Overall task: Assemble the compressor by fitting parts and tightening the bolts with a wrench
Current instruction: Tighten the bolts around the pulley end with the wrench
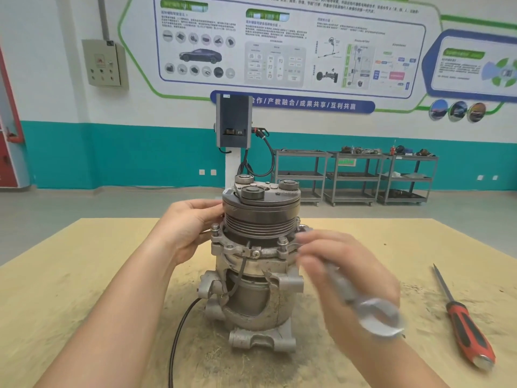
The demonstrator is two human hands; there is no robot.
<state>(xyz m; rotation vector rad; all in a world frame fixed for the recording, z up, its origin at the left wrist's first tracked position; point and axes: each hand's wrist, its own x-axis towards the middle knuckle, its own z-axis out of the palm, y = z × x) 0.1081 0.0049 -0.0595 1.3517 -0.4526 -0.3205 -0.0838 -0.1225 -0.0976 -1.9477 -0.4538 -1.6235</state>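
A grey metal compressor (251,292) stands upright in the middle of the table, with a dark grooved pulley (260,222) on top and bolts (282,243) around its flange. My left hand (186,229) rests against the pulley's left side, fingers curved along it. My right hand (344,275), blurred by motion, grips a silver open-end wrench (372,309). The wrench's far end reaches toward the flange on the compressor's right side; its near jaw points toward me.
A red-and-black screwdriver (464,326) lies on the yellowish table (84,275) at the right. A black cable (179,329) runs from the compressor toward the front edge. Grey shelf carts (352,177) stand far behind by the wall.
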